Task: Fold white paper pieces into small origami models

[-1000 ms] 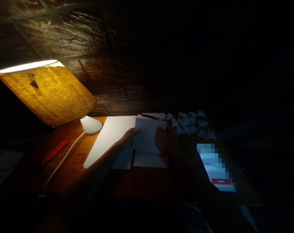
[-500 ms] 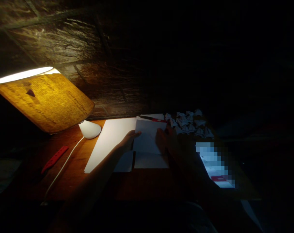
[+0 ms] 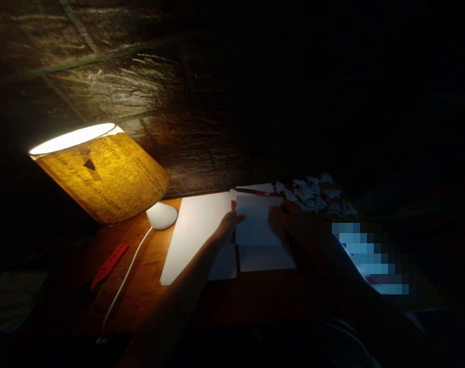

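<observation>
A white sheet of paper (image 3: 259,220) is between my two hands above the desk. My left hand (image 3: 231,223) pinches its left edge, thumb lying on top. At the right edge, my right hand (image 3: 288,217) is closed on the same sheet, its fingers dim in shadow. Below the held sheet, more white paper (image 3: 266,258) shows, and I cannot tell whether the two are joined. A larger stack of white paper (image 3: 196,220) lies to the left, partly behind my left forearm. Just beyond the sheet rests a slim black-and-red tool (image 3: 268,193), perhaps a pen.
A lit lamp with a printed yellow shade (image 3: 113,174) stands at the left, its white cord (image 3: 127,278) crossing the wooden desk (image 3: 148,260). Nearby lies a long red object (image 3: 109,263). Several folded paper pieces (image 3: 312,197) sit back right, near a glowing, blurred screen (image 3: 364,260).
The camera view has swung left, so the lamp, desk and papers appear farther right. Both hands keep hold of the sheet, which has barely moved relative to the desk.
</observation>
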### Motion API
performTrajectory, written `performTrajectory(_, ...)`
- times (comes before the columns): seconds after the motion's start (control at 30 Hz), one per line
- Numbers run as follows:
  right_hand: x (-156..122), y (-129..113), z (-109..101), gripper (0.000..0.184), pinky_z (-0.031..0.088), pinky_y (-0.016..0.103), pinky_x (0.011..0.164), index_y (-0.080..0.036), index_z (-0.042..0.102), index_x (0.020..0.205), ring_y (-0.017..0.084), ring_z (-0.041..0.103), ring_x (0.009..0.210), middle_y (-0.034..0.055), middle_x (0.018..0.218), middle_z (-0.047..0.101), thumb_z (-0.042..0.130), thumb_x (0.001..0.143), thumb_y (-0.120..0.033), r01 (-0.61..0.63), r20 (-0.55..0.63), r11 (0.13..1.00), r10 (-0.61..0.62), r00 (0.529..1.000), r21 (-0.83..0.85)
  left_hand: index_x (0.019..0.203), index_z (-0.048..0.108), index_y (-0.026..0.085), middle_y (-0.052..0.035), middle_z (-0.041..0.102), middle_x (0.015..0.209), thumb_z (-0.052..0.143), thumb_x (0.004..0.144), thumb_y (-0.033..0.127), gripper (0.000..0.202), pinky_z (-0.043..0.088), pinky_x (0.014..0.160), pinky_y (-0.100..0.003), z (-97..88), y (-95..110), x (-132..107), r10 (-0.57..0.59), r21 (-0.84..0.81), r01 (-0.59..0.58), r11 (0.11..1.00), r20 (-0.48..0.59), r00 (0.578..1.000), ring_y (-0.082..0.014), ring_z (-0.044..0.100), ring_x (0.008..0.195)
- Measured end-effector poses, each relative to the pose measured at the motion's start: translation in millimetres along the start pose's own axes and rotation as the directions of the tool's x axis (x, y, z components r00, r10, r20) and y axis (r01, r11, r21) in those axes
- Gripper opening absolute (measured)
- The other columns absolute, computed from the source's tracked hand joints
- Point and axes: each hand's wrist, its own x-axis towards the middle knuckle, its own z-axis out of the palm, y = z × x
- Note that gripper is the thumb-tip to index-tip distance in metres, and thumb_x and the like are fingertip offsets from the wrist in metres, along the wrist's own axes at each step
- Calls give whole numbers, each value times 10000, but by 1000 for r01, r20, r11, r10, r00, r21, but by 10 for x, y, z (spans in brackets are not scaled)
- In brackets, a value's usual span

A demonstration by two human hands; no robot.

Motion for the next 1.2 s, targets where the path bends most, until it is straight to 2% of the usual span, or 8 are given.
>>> performTrajectory(0.1, 0, 16, 19, 412, 288, 307, 513, -260, 449, 588, 150, 402, 525, -22, 538, 457, 662, 727, -584, -4, 11, 999, 3, 1000, 44, 914, 739, 118, -108, 775, 820, 939, 526, 484, 570, 549, 719, -357, -11, 9, 7, -16, -1, 16, 1000, 10, 1000, -297, 739, 814)
performTrajectory(0.27, -1, 43, 36, 396, 336, 309, 521, -246, 549, 638, 172, 477, 560, 4, 585, 549, 698, 712, -605, -6, 25, 995, 4, 1000, 102, 910, 728, 114, -126, 773, 851, 925, 547, 454, 534, 558, 767, -385, -11, 14, 14, 3, -16, -3, 1000, 38, 999, -336, 738, 916)
performTrajectory(0.43, 18, 80, 43, 376, 356, 301, 526, -239, 559, 651, 169, 491, 573, 0, 604, 563, 705, 706, -581, -32, 36, 990, 27, 999, 141, 921, 728, 113, -128, 775, 859, 935, 537, 401, 523, 571, 811, -419, 18, 41, -21, 3, -27, -2, 1000, 43, 999, -354, 740, 939)
performTrajectory(0.53, 5, 63, 63, 382, 325, 302, 507, -252, 544, 624, 167, 455, 550, -2, 574, 526, 703, 705, -589, -19, 21, 993, 16, 1000, 115, 934, 735, 117, -126, 782, 870, 930, 563, 389, 500, 572, 825, -420, 22, 49, -39, 8, -29, -7, 1000, 32, 999, -348, 742, 939)
performTrajectory(0.6, -23, 40, 80, 377, 319, 306, 501, -259, 540, 619, 171, 446, 544, -4, 558, 502, 690, 715, -591, -11, 27, 993, 8, 1000, 117, 943, 741, 115, -122, 788, 877, 941, 553, 372, 508, 571, 830, -411, 14, 36, -37, 15, -22, -15, 1000, 9, 1000, -331, 747, 916)
performTrajectory(0.8, -116, -21, 89, 284, 440, 350, 589, -254, 604, 745, 223, 576, 656, 41, 695, 638, 677, 727, -528, -36, 61, 984, 26, 998, 173, 937, 757, 109, -112, 788, 820, 957, 515, 382, 542, 574, 749, -386, -18, -34, -4, 14, -24, -15, 1000, -57, 998, -274, 741, 750)
performTrajectory(0.97, -149, -115, 57, 309, 507, 365, 679, -251, 650, 920, 258, 652, 808, 60, 859, 723, 681, 711, -477, -64, 78, 962, 45, 996, 264, 904, 748, 116, -105, 780, 798, 939, 570, 374, 464, 572, 718, -369, -19, -6, -30, -3, -30, 2, 1000, -36, 999, -264, 739, 727)
performTrajectory(1.2, -169, -191, 31, 354, 457, 324, 602, -228, 595, 661, 213, 581, 672, 36, 666, 660, 650, 677, -578, -95, 80, 971, 79, 994, 221, 946, 722, 97, -131, 774, 842, 901, 616, 475, 533, 566, 756, -407, -50, -20, -22, -9, -2, 9, 1000, -45, 999, -296, 743, 796)
